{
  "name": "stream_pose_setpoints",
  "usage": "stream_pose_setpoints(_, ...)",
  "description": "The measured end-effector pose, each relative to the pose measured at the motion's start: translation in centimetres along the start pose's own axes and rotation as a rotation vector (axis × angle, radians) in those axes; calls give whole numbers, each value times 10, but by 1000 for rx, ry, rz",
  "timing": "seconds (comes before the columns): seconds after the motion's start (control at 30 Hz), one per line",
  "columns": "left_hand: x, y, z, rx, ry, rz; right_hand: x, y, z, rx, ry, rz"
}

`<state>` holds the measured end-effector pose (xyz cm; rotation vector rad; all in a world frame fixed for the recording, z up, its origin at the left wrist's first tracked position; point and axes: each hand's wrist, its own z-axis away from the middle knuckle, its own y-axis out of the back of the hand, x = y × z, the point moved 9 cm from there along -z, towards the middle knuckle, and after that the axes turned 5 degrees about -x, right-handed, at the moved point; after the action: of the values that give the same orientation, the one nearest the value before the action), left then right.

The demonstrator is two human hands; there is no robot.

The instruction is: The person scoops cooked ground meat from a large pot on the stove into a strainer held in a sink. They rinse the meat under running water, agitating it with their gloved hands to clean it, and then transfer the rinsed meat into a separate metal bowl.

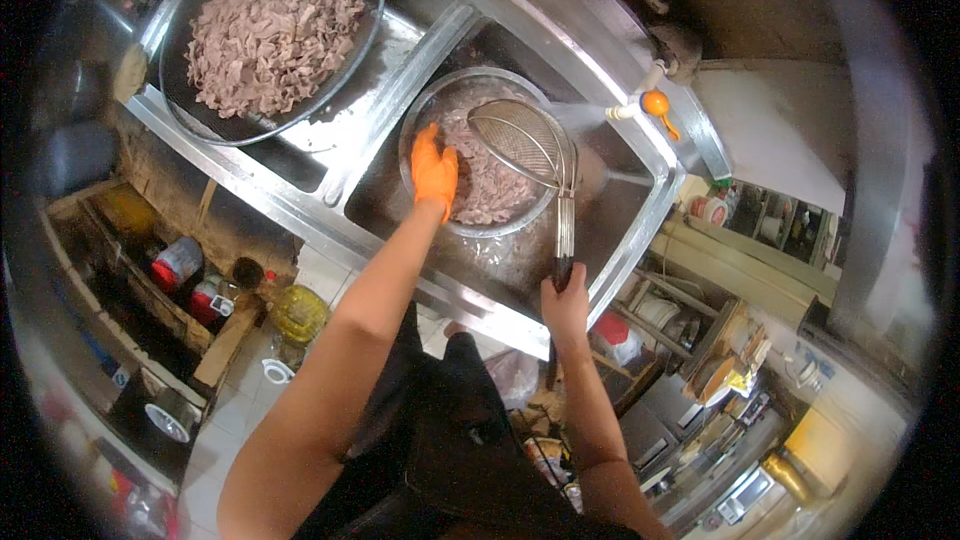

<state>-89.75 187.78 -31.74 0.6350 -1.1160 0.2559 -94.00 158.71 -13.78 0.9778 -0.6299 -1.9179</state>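
My left hand (433, 172), in an orange glove, is at the left inner side of a round metal bowl (491, 231), with its thumb apart from the fingers. Nothing shows in its grasp, though its palm side is partly hidden. Thin slices of meat (491, 199) lie in the bowl, which stands in the right sink basin (480, 262). My bare right hand (566, 304) grips the dark handle of a wire-mesh skimmer (521, 136). Its mesh head is above the bowl's right half and hides some of the meat.
Water sprays towards the bowl from a faucet (626, 111) with an orange lever. A large round mesh strainer (381, 11) heaped with sliced meat (277, 34) rests over the left basin. A metal divider (401, 94) separates the basins. Bottles and jugs (298, 313) stand at lower left.
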Motion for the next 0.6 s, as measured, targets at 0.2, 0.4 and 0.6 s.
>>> stream_pose_setpoints(0.2,-39,-53,-51,-266,503,-269,-9,-92,-37,-135,-32,-40)
stream_pose_setpoints(0.4,-32,-81,2,-192,415,433,-10,-33,24,-218,-82,-211)
stream_pose_setpoints(0.6,27,-12,43,-71,219,126,9,16,31,-33,-58,-113)
